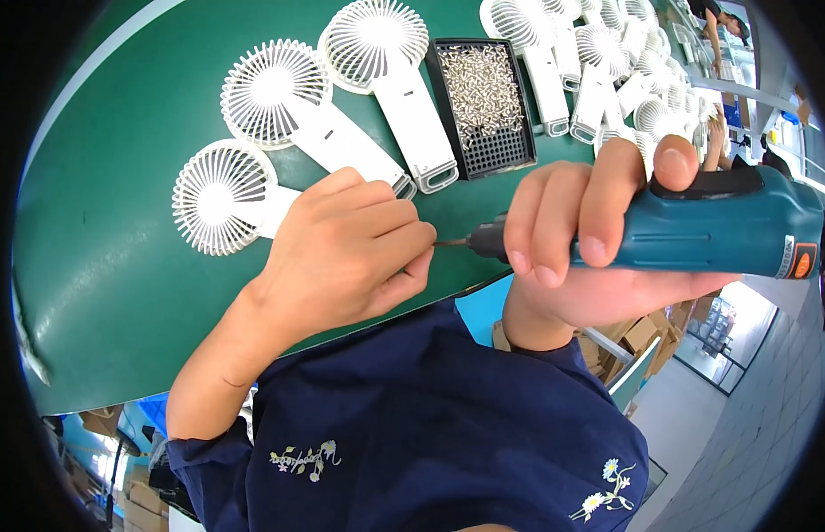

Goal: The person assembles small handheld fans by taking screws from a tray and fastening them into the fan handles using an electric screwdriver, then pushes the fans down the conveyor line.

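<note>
My right hand [577,213] wraps round a teal electric screwdriver [705,232], which lies nearly level with its black nose toward the left. The thin bit [451,242] runs to the closed fingertips of my left hand [341,253]. Whatever those fingers pinch, the bit's end or something small, is hidden. Behind the left hand lies a white handheld fan [219,199], its handle partly covered. Two more white fans [277,90] lie farther back, handles slanting toward me. Beside them a black tray [497,158] holds many small silvery screws [483,89].
The green tabletop [102,266] curves along its near edge by my body. Many more white fans [603,53] crowd the far right. Another person's arm [716,137] shows beyond them. Cardboard boxes [643,335] stand below the table at right.
</note>
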{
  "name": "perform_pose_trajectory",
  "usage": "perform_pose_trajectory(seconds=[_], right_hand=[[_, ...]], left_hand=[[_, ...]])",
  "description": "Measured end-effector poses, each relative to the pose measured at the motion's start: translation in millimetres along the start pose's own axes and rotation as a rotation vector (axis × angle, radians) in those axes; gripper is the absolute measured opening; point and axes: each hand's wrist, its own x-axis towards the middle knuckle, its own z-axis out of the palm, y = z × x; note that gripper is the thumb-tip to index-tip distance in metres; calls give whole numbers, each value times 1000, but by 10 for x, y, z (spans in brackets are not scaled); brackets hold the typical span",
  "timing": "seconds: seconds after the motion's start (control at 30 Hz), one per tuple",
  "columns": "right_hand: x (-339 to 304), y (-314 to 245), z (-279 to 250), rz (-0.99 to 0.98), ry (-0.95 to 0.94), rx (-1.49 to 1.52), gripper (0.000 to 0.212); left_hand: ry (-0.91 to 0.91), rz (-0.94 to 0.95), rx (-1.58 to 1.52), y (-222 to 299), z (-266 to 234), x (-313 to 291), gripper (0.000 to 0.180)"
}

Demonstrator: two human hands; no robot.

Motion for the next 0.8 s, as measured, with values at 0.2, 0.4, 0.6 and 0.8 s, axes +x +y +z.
perform_pose_trajectory(seconds=[0.2,0.4,0.6,0.8], right_hand=[[-43,30,71,-104,41,-84,77],[22,133,35,-202,42,-198,84],[81,266,10,-204,-9,-180,91],[103,400,-38,-213,50,-175,92]], left_hand=[[48,-107,50,49,-118,86,42],[61,-159,327,-73,-379,95,38],[41,-213,367,-55,-315,59,26],[37,-228,334,-69,-312,45,18]])
